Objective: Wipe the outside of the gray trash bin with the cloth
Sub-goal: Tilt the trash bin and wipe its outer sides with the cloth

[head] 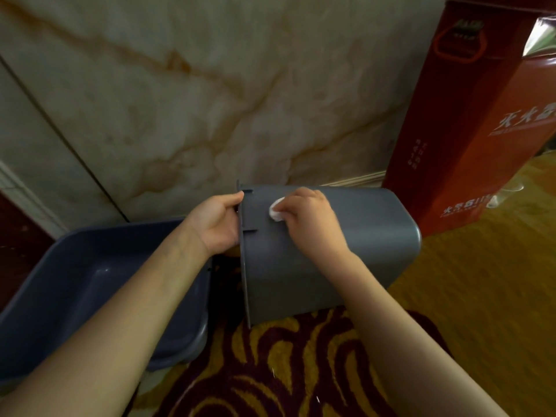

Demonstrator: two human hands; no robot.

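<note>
The gray trash bin (370, 245) lies on its side above the carpet, its open rim facing left and its base to the right. My left hand (215, 224) grips the rim at the bin's upper left edge. My right hand (307, 221) presses a small white cloth (275, 209) flat against the bin's upward-facing outer wall, close to the rim. Only a small fold of the cloth shows beyond my fingers.
A second gray container (90, 284) lies open on the floor at the left, under my left forearm. A tall red gift box (469, 130) stands at the right against the marble wall (210, 100). Patterned yellow and maroon carpet (285, 371) covers the floor.
</note>
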